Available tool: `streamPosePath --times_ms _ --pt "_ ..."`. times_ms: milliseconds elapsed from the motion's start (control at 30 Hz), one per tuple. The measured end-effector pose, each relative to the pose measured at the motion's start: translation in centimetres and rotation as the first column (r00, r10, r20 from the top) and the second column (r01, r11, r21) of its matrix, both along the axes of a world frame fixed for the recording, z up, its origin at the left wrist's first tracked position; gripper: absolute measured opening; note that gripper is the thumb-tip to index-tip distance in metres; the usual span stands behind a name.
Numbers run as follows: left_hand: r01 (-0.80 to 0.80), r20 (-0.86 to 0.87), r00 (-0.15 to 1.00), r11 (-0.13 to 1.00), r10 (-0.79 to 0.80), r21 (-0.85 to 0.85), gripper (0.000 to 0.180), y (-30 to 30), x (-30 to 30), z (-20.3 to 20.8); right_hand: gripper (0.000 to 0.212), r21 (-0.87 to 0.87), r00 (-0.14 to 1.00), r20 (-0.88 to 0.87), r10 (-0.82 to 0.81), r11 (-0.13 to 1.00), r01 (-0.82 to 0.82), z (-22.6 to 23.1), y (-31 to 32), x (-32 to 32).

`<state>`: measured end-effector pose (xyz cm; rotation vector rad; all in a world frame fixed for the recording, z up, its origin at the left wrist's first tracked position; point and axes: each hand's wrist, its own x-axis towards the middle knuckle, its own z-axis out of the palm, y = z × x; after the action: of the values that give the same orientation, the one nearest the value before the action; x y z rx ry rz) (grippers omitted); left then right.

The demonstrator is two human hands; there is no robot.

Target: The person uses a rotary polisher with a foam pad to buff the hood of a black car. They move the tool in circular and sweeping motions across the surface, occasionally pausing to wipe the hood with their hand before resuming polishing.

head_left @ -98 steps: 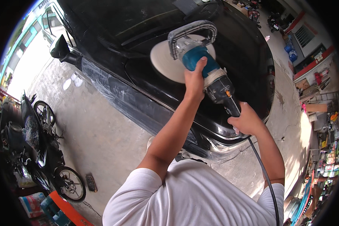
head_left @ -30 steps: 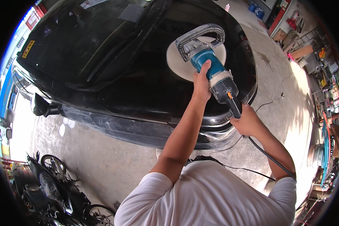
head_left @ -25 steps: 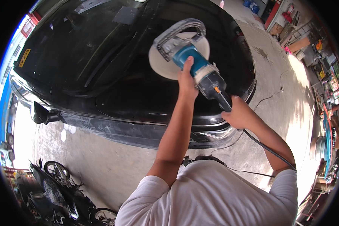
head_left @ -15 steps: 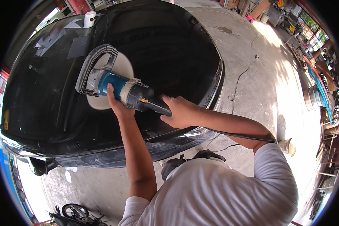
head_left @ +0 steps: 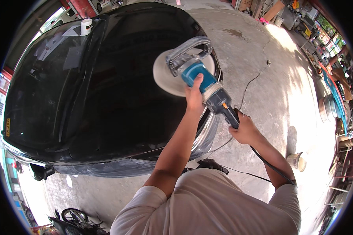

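Observation:
A blue and black car polisher (head_left: 200,74) lies over the front right part of a black car hood (head_left: 141,78). Its round white pad (head_left: 166,76) looks blurred, resting on or just over the glossy paint. My left hand (head_left: 194,92) grips the blue body from below, thumb along its side. Around the black rear handle, my right hand (head_left: 244,127) is closed. A power cord (head_left: 272,166) runs from that handle along my right forearm. The looped front handle (head_left: 190,47) has no hand on it.
A white tub (head_left: 86,26) and sheets of paper (head_left: 59,43) are on the windshield side. On the concrete floor lie a cable (head_left: 255,80) and a round tin (head_left: 297,161). A motorcycle (head_left: 76,219) stands at the lower left, cluttered shelves at the right.
Both hands have carried the polisher rightward across the hood, from near the windshield to the front edge. It is now angled more steeply, and my right hand is past the car's edge.

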<state>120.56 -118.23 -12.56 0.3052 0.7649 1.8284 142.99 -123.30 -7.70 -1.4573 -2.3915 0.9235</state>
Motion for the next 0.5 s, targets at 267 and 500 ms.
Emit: streamPosePath --times_ms 267,500 --pt "0.239 -0.039 0.968 0.960 -0.247 -0.146 0.068 11.0 7.6 -1.7 0.034 -0.193 0.965 -0.089 -0.248 0.954 0.228 -0.5 5.8 5.4" --pt "0.246 -0.096 0.955 0.933 -0.279 -0.264 0.072 12.8 11.6 -1.9 0.023 -0.417 0.888 -0.198 -0.415 0.855 0.307 0.5 5.6 8.1"
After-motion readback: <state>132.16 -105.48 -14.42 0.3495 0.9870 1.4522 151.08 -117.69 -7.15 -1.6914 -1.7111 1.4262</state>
